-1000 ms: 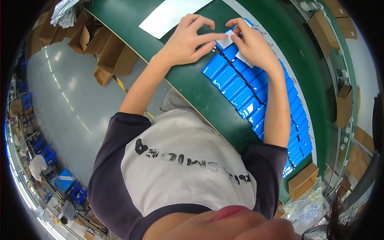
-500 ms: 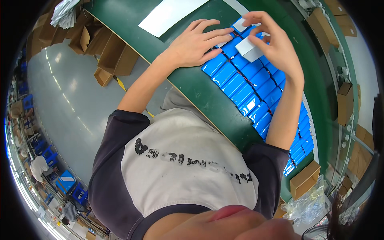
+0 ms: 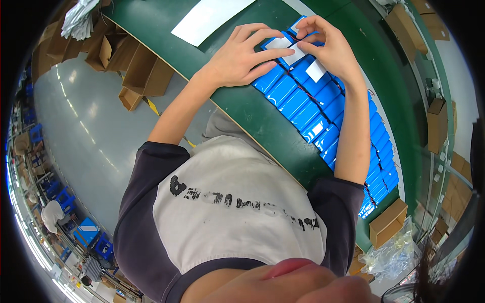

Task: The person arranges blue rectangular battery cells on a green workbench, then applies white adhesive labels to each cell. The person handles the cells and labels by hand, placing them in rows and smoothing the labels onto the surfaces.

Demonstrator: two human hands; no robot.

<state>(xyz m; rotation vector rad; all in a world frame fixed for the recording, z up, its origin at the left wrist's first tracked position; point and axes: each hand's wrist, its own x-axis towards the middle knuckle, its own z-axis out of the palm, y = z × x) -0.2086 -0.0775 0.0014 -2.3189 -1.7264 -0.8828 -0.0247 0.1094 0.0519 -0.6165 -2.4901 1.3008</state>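
Blue shrink-wrapped battery packs (image 3: 303,111) with dark and red wires lie in rows on the green table. My left hand (image 3: 240,55) is open, its fingers stretched over the packs at the far end, fingertips on a white rectangular piece (image 3: 275,44) there. My right hand (image 3: 328,48) is closed, thumb and fingers pinched at the edge of another flat white piece (image 3: 294,55) beside the left fingertips. Below the right palm shows one more white piece (image 3: 316,70); whether the palm holds it or it lies on a pack, I cannot tell.
A white sheet (image 3: 207,20) lies on the green table (image 3: 247,118) at the far left. An open cardboard box (image 3: 388,223) and clear plastic bags (image 3: 391,255) are at the right end. More cardboard boxes (image 3: 144,70) stand on the floor to the left.
My right hand has moved left and slightly down toward my left hand. White pieces now show on the packs under my left fingers. My left hand has barely shifted.
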